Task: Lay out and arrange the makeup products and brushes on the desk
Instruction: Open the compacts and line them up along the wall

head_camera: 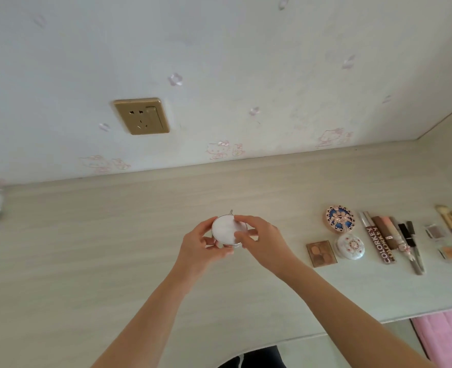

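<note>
White round compact (pixel 226 229) sits between both hands, well to the left of the blue floral compact (pixel 340 219) and, as far as I can tell, lifted just off the table (pixel 113 248). The left grip (pixel 201 245) curls round its side wall; the right grip (pixel 259 241) pinches its right rim with thumb and fingertips.

The case looks smooth, so a loosened pinch could let it slip, strike the table and roll or pop open. A small metal piece juts from its far edge and might snag a finger. Setting it down beside the blue floral compact is tight. The eyeshadow palette (pixel 321 253) lies just below-left of that landmark, and a careless sweep could shove it or send the COLORKEY tubes (pixel 376 240) on the landmark's right rolling.
</note>
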Tool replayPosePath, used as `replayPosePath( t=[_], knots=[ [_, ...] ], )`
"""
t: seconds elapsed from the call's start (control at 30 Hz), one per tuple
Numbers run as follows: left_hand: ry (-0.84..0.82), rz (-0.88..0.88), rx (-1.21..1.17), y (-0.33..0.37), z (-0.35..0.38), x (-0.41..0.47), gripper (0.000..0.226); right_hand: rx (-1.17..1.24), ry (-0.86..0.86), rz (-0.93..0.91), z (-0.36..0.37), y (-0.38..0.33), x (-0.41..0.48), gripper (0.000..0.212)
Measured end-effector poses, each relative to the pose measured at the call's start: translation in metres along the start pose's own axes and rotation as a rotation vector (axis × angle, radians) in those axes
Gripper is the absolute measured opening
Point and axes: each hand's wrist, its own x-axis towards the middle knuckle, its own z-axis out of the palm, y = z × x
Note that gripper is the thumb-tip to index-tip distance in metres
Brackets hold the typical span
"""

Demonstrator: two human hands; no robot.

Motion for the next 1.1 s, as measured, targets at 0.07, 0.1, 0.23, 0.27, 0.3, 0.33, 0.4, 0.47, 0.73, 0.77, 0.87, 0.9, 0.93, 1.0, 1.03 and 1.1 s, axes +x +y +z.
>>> replayPosePath(
  t=[0.07,0.1,0.23,0.27,0.3,0.33,0.4,0.47,0.73,0.77,0.87,0.9,0.93,1.0,1.03,1.1],
  knots=[
    [-0.001,0.02,-0.007,-0.003,-0.008,0.002,0.068,-0.055,-0.009,-0.048,0.005,-0.002,0.0,0.041],
    [0.001,0.023,-0.011,-0.005,-0.009,0.005,0.068,-0.088,-0.005,-0.075,0.007,-0.001,0.0,0.042],
    [-0.005,0.073,-0.029,-0.02,-0.01,0.015,0.069,-0.114,-0.009,-0.203,0.013,0.014,0.004,0.051],
    [-0.01,0.081,-0.037,-0.025,-0.011,0.017,0.07,-0.143,-0.024,-0.244,0.014,0.02,0.005,0.053],
    [-0.01,0.092,-0.047,-0.028,-0.012,0.02,0.071,-0.178,-0.032,-0.28,0.015,0.025,0.008,0.055],
    [-0.009,0.111,-0.055,-0.031,-0.012,0.023,0.073,-0.205,-0.03,-0.311,0.016,0.03,0.011,0.056],
    [-0.01,0.148,-0.062,-0.037,-0.013,0.03,0.074,-0.223,-0.003,-0.361,0.017,0.036,0.018,0.055],
    [-0.009,0.182,-0.056,-0.043,-0.013,0.036,0.074,-0.218,0.02,-0.401,0.021,0.041,0.025,0.056],
    [0.033,0.313,-0.023,-0.069,-0.016,0.056,0.081,-0.209,0.054,-0.531,0.026,0.059,0.046,0.053],
    [0.038,0.33,-0.015,-0.072,-0.016,0.057,0.081,-0.21,0.06,-0.552,0.027,0.063,0.048,0.053],
    [0.026,0.37,0.022,-0.078,-0.016,0.054,0.077,-0.175,0.076,-0.597,0.032,0.072,0.048,0.052],
    [0.023,0.38,0.038,-0.08,-0.017,0.052,0.076,-0.158,0.081,-0.611,0.034,0.075,0.047,0.052],
    [0.022,0.393,0.058,-0.082,-0.018,0.051,0.076,-0.144,0.086,-0.623,0.037,0.078,0.046,0.052],
    [0.023,0.426,0.095,-0.086,-0.02,0.047,0.074,-0.124,0.098,-0.642,0.042,0.083,0.042,0.052],
    [0.024,0.445,0.111,-0.088,-0.02,0.045,0.073,-0.121,0.108,-0.653,0.045,0.086,0.039,0.052],
    [0.019,0.475,0.139,-0.092,-0.021,0.037,0.069,-0.131,0.128,-0.67,0.051,0.09,0.031,0.052]
  ],
)
